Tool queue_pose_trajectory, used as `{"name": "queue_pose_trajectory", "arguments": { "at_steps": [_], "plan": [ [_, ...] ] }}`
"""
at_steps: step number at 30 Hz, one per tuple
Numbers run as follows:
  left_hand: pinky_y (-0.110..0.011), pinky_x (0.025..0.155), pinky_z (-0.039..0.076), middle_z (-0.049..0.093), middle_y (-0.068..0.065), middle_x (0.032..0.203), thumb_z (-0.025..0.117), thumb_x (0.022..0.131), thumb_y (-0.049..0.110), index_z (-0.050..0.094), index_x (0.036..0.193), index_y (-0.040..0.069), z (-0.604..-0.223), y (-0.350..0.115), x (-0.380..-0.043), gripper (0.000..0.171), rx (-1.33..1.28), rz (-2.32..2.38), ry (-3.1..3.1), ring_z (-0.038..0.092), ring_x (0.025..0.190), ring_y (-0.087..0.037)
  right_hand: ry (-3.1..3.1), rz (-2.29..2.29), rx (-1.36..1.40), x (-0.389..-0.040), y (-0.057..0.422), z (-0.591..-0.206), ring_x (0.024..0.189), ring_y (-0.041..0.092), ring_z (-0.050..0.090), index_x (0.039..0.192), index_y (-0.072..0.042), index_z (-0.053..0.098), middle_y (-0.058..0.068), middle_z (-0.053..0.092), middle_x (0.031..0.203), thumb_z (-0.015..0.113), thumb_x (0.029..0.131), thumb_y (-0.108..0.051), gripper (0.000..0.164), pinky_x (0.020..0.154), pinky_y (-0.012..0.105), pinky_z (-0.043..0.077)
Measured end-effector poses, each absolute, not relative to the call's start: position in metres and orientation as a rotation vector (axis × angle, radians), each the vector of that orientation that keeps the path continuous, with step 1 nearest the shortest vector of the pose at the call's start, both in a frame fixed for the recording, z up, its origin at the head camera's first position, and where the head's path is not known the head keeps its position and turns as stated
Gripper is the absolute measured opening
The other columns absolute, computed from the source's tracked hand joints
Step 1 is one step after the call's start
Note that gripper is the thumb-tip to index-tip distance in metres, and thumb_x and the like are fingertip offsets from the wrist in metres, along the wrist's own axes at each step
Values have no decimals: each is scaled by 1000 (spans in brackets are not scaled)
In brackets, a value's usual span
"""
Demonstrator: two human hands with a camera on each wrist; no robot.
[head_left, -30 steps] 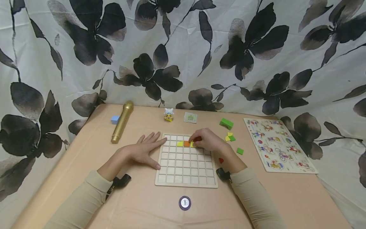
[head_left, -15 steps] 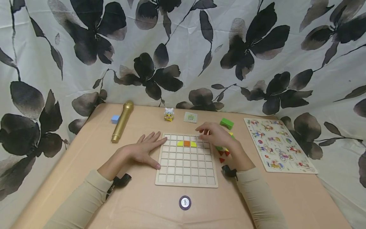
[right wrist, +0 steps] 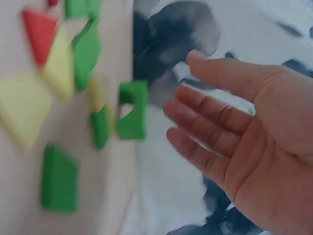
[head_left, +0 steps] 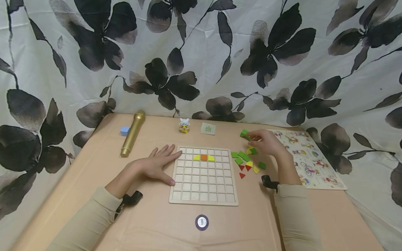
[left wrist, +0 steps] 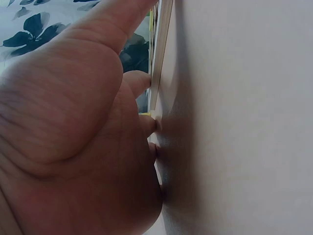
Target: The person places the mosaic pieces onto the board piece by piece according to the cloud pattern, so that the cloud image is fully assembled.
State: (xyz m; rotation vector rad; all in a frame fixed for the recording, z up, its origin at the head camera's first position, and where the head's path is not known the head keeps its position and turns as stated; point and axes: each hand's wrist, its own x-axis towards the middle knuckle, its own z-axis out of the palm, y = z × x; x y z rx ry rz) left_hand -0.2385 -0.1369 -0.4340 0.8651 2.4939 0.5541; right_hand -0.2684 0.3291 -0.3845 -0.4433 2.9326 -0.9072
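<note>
A white square grid board (head_left: 203,201) lies in the middle of the table. In its upper rows sit an orange square tile (head_left: 203,158) and two yellow tiles, one on each side of it. My left hand (head_left: 154,168) rests with spread fingers at the board's left edge; thumb and index finger touch its rim. Over the loose pieces to the right is my right hand (head_left: 267,142), near a green arch block (right wrist: 138,110). The right wrist view shows its fingers (right wrist: 200,117) loosely extended and holding nothing. Below it lie several green tiles (right wrist: 59,178), yellow tiles (right wrist: 24,105) and red triangles (head_left: 242,175).
Behind the board stand a small figurine (head_left: 184,125) and a patterned card (head_left: 208,128). A gold microphone-like tube (head_left: 133,134) and a blue block (head_left: 124,131) lie back left. A picture board (head_left: 317,164) lies right; a round 500 chip (head_left: 202,222) is in front.
My right hand has left the yellow tile on the board and moved right over the loose pieces, uncovering several green, yellow and red ones. My left hand stays at the board's edge.
</note>
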Motion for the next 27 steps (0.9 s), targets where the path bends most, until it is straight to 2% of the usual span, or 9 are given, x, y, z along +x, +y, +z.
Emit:
{"name": "queue_pose_trajectory", "arguments": {
  "at_steps": [7, 12, 20, 27],
  "plan": [
    [-66, 126, -9, -7, -14, 176, 81, 76, 70, 16, 169, 27, -435, -138, -239, 121, 867, 545, 2497, -12, 162, -39, 2859, -815, -255, -276, 347, -409, 101, 30, 61, 135, -3, 68, 18, 68, 118, 65, 102, -11, 35, 83, 37, 51],
    [-66, 126, -10, -8, -14, 176, 80, 76, 70, 15, 169, 27, -435, -138, -239, 121, 877, 543, 2497, -13, 162, -38, 2861, -800, -251, -281, 348, -420, 99, 30, 57, 131, -3, 71, 17, 65, 112, 66, 101, -8, 31, 83, 39, 47],
    [-65, 126, -10, -8, -13, 176, 81, 76, 69, 15, 169, 27, -435, -138, -240, 121, 874, 540, 2492, -13, 162, -38, 2891, -740, -278, -281, 345, -424, 95, 28, 57, 123, -3, 74, 14, 66, 105, 66, 99, -4, 25, 83, 39, 48],
    [-66, 126, -10, -8, -14, 176, 81, 76, 68, 15, 169, 26, -434, -138, -240, 122, 876, 553, 2491, -13, 162, -38, 2849, -798, -293, -282, 344, -424, 93, 28, 58, 110, -3, 71, 13, 66, 103, 68, 98, -2, 12, 82, 37, 49]
  ]
}}
